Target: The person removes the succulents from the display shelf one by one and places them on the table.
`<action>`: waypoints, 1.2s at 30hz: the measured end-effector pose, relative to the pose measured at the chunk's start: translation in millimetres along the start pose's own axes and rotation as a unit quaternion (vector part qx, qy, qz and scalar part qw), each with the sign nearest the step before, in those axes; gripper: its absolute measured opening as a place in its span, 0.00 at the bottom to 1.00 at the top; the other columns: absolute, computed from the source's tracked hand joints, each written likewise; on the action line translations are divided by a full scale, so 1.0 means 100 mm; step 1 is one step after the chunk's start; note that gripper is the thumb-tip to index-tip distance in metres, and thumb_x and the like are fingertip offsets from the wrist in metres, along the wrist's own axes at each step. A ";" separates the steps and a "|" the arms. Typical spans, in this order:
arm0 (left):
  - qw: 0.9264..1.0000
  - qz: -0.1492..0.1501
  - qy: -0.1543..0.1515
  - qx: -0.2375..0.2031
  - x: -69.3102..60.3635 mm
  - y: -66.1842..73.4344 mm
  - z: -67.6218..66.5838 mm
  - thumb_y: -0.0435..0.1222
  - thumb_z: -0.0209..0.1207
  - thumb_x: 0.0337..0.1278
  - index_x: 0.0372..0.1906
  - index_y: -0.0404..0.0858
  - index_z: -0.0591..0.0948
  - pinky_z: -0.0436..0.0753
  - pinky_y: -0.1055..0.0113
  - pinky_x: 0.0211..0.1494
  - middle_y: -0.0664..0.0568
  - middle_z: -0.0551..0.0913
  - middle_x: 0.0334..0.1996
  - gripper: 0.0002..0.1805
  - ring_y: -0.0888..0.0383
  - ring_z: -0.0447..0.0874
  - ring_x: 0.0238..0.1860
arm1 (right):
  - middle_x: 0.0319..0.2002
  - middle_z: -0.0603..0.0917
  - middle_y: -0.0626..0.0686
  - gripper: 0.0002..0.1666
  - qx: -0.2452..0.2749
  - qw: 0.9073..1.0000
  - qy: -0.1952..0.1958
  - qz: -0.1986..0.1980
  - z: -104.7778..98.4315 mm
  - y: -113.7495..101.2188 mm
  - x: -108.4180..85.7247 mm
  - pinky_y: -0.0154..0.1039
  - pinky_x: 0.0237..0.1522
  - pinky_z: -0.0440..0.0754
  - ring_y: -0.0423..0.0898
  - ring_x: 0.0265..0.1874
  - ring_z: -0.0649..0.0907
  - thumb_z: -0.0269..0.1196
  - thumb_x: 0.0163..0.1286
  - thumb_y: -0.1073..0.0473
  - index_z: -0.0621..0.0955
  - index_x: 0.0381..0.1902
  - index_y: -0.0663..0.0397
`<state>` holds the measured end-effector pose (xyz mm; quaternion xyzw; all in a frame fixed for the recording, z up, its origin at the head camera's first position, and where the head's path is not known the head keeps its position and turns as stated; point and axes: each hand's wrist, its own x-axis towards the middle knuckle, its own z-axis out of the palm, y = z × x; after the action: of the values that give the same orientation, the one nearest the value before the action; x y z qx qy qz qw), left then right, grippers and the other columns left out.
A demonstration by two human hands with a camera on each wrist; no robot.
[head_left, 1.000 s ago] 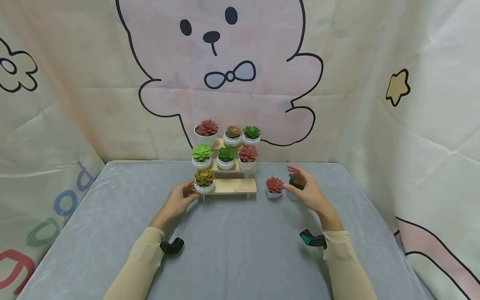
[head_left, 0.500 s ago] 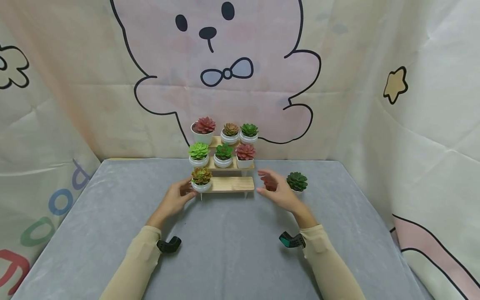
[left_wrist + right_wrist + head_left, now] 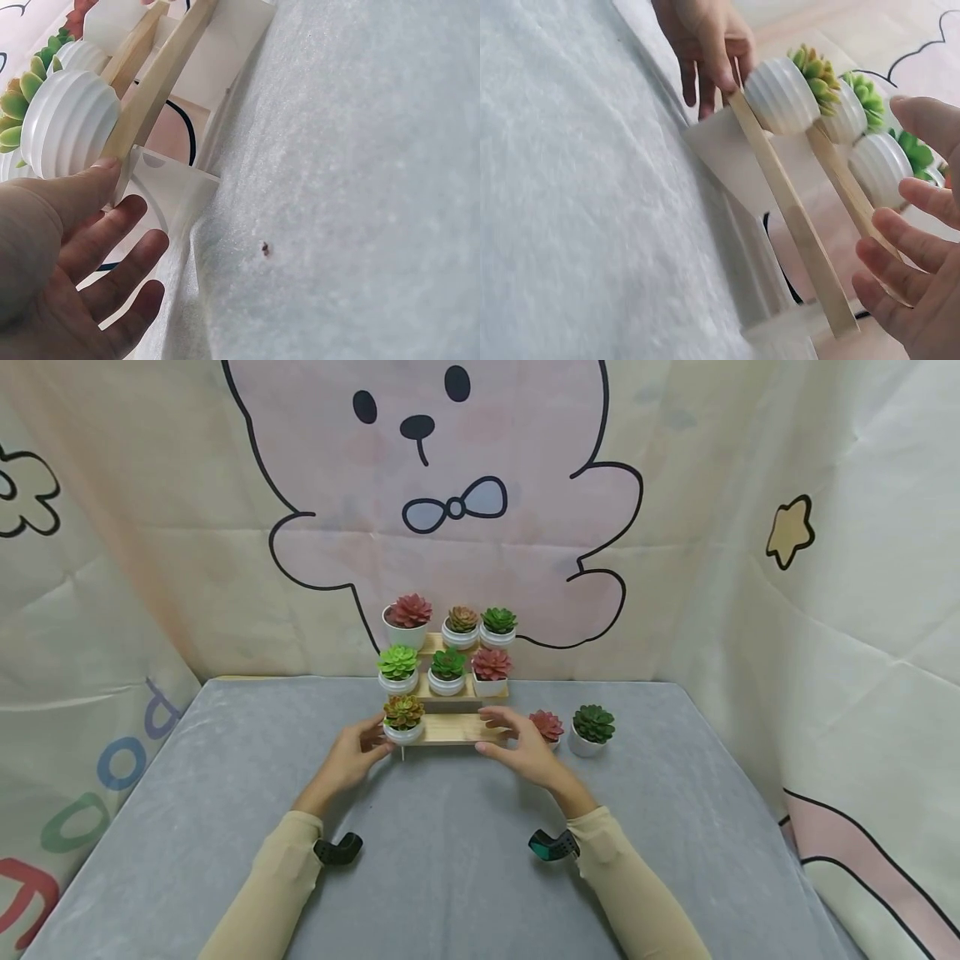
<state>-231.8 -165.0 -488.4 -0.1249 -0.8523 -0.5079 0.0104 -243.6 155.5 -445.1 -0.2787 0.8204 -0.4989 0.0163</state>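
Observation:
My left hand [image 3: 348,762] pinches the left end of the lowest wooden shelf [image 3: 452,729]; in the left wrist view its thumb lies on the board [image 3: 156,96] and the other fingers are loosely bent below. Beside that thumb, a yellow-green succulent [image 3: 403,713] in a ribbed white pot [image 3: 71,126] stands on this shelf. My right hand [image 3: 531,758] is at the shelf's right end, thumb and fingers apart with nothing between them. The right wrist view shows its spread fingers in front of the boards [image 3: 789,206]; whether they touch the wood, I cannot tell.
Several potted succulents fill the middle [image 3: 447,672] and top tiers [image 3: 461,625]. Right of the stand, on the grey cloth [image 3: 450,860], are a red succulent [image 3: 547,724], partly behind my right hand, and a dark green one [image 3: 593,725]. A patterned curtain [image 3: 697,610] hangs behind.
From beside the dark green succulent, my right hand has moved left, past the red one, to the lowest shelf's right end. My left hand has stayed at the left end.

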 end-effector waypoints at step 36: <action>1.000 0.018 0.003 -0.013 0.00 -0.04 0.00 0.26 0.60 0.67 0.73 0.20 0.62 0.84 0.48 0.59 0.26 0.78 0.60 0.34 0.34 0.84 0.56 | 0.68 0.77 0.56 0.38 -0.017 0.999 -0.016 0.044 0.76 -0.22 0.50 0.49 0.72 0.71 0.51 0.70 0.75 0.72 0.66 0.53 0.71 0.70 0.50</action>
<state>-232.7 -166.4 -491.6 -0.1388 -0.8432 -0.5190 0.0209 -253.0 63.1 -452.5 -0.2505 0.8397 -0.4795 0.0468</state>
